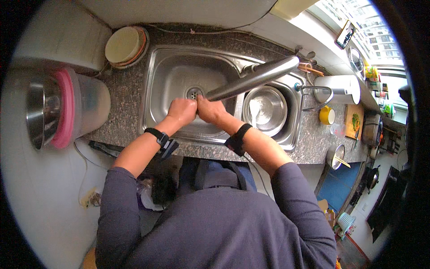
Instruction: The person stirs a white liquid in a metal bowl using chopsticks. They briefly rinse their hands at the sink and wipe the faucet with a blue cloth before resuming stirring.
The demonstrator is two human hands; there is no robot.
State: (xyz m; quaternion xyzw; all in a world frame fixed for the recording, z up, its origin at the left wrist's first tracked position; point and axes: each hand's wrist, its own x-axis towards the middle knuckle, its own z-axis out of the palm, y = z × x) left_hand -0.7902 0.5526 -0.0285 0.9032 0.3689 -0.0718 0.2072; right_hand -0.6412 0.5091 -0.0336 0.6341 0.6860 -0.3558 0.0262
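Over the left basin of a stainless steel sink (168,77), my left hand (183,110) and my right hand (210,108) meet knuckle to knuckle. Both have curled fingers, and whether something small is between them cannot be told. Just beyond them lies the round drain strainer (194,94). The thick metal faucet spout (255,79) slants down from the upper right, its end close above my right hand. In the right basin sits a round metal bowl (280,112) with a white spoon-like utensil (254,112) in it.
Stacked bowls (121,45) stand at the back left; a lidded plastic container (90,101) is at the left. On the right counter are a thin curved tap (327,89), a yellow mug (326,116), a cutting board (351,112) with chopped vegetables, and a metal bowl (331,158) with chopsticks near the edge.
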